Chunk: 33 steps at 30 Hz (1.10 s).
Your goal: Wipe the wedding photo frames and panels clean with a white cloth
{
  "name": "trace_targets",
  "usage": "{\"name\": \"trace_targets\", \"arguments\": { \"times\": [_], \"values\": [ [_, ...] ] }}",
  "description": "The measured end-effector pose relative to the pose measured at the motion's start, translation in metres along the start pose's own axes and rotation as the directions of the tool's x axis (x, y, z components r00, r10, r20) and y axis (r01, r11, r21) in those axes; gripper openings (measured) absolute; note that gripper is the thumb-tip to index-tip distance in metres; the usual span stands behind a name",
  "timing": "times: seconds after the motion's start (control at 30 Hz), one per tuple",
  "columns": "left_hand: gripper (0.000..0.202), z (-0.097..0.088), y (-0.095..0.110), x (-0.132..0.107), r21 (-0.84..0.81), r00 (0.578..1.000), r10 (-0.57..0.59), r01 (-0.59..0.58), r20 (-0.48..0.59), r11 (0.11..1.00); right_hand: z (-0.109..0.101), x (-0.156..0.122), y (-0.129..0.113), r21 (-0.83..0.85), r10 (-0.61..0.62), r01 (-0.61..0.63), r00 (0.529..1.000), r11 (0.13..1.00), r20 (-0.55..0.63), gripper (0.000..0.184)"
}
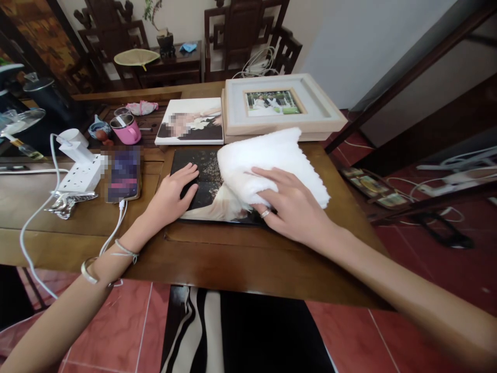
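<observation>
A dark photo panel (202, 168) lies flat on the wooden table, with a pale dress visible in its picture. My left hand (176, 190) rests on the panel's left edge, fingers stretched out and holding nothing. Over the right part of the panel spreads a fluffy white cloth (272, 158). My right hand (291, 204), with a ring on one finger, grips a bunched fold of this cloth and presses it on the panel. The cloth and hand hide much of the panel's right side.
Behind the panel are a white photo album (194, 122) and a pale wooden picture frame (322, 111). To the left lie a charging phone (125, 173), a power strip (83, 173) and a pink mug (127, 129). White cables trail over the table's (233, 259) left side.
</observation>
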<state>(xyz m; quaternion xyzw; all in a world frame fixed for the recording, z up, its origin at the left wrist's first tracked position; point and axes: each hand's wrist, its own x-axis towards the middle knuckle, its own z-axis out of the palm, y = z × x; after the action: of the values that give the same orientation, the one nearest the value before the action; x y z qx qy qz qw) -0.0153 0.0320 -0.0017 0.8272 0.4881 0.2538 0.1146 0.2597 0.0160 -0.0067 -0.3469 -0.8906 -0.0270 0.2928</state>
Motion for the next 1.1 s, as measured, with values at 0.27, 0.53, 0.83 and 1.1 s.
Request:
{"name": "trace_targets", "arguments": {
  "times": [0.27,0.53,0.83,1.1],
  "values": [
    [0.039,-0.014,-0.002,0.02,0.003,1.0,-0.005,0.005,0.005,1.0,-0.024,0.001,-0.038,0.131,-0.09,0.079,0.992,0.988,0.083,0.016],
    [0.038,-0.012,-0.005,0.017,0.004,1.0,0.002,-0.002,0.007,1.0,-0.021,0.006,-0.032,0.16,-0.156,0.136,0.98,0.978,0.119,0.017],
    [0.039,-0.003,0.003,-0.009,0.002,1.0,-0.008,0.008,-0.003,1.0,0.009,0.017,0.019,-0.007,0.067,-0.066,0.997,0.998,0.047,0.018],
    [0.039,0.004,0.001,0.008,0.018,1.0,0.001,-0.001,0.004,1.0,0.008,0.013,-0.01,0.088,0.003,-0.007,0.999,0.996,0.054,0.021]
  ]
}}
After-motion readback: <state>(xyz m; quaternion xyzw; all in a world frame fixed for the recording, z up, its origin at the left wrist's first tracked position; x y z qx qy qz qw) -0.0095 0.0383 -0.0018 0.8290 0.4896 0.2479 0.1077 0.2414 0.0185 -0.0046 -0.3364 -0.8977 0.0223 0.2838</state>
